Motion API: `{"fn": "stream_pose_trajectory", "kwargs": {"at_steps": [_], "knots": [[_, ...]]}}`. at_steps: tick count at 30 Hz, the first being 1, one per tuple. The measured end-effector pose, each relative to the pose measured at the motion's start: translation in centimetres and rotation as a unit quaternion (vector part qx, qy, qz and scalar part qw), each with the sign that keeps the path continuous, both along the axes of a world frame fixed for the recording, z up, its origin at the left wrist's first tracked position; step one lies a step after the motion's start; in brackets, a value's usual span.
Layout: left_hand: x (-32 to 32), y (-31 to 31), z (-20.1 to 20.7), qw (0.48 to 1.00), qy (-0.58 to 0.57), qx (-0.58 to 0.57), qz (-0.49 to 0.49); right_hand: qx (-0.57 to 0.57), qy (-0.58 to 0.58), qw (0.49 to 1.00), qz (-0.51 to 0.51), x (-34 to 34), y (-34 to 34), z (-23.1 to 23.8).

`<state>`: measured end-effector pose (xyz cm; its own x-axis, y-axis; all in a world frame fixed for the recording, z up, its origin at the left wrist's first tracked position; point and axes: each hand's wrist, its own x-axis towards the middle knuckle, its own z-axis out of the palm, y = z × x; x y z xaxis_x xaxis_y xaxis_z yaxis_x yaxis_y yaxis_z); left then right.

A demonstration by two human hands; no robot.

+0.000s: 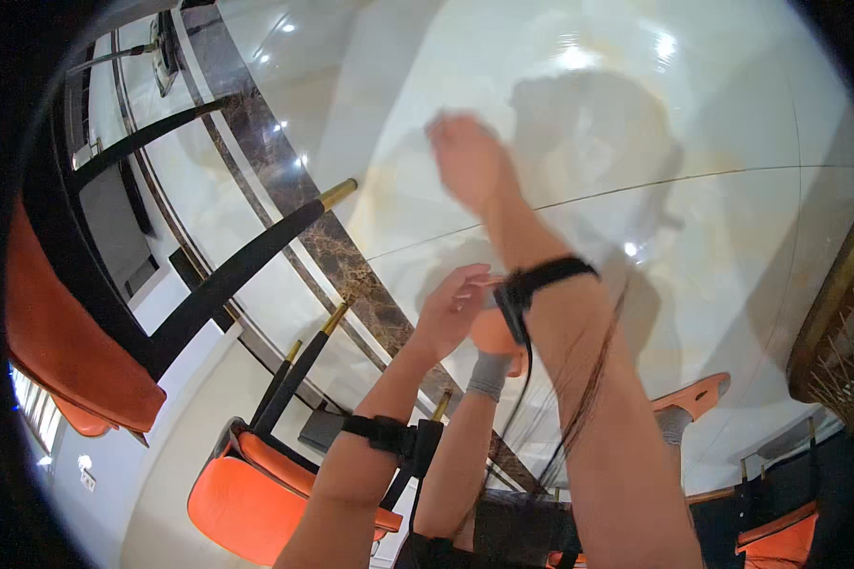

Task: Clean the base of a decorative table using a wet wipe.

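Note:
My right hand (pixel 470 156) reaches out over the glossy pale floor (pixel 370 114), smeared by motion, so its fingers do not show clearly. A black strap (pixel 560 273) with a small box and a cable circles my right forearm. Below it, my left hand (pixel 449 308) is held with the fingers loosely bent and apart, close beside that box; I cannot tell whether they touch. Nothing shows in the left hand. Another black strap (pixel 389 436) with a box sits on my left forearm. Loose strands of dark hair hang in front of my right forearm.
An orange chair (pixel 76 332) with black, brass-tipped legs juts in from the left. A second orange chair (pixel 247 507) stands at the lower left. Orange slippers (pixel 697 396) are on my feet. A flat mop head (pixel 164 57) lies upper left; a brown wooden-edged object (pixel 830 284) is at right.

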<state>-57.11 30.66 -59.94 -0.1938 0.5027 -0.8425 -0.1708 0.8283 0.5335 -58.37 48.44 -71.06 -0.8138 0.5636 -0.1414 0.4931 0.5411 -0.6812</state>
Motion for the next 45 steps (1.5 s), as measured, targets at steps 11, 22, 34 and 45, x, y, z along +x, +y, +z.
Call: {"fn": "stream_pose_trajectory", "kwargs": {"at_steps": [11,22,34,45], "knots": [[2.8,-2.9,-0.2,0.999,-0.023,-0.035,-0.014,-0.073,-0.086,0.934,-0.338,24.3,-1.1,1.9],[5.6,-5.5,-4.2,0.999,0.01,0.027,0.017,-0.042,0.062,0.992,-0.102,18.5,-6.8,0.1],[6.4,0.2,-0.4,0.998,0.021,-0.016,-0.05,0.106,-0.048,0.836,-0.537,30.0,5.6,1.1],[6.2,0.1,-2.1,0.994,0.083,0.031,-0.067,-0.036,-0.013,0.993,-0.115,31.3,-3.9,2.9]]}}
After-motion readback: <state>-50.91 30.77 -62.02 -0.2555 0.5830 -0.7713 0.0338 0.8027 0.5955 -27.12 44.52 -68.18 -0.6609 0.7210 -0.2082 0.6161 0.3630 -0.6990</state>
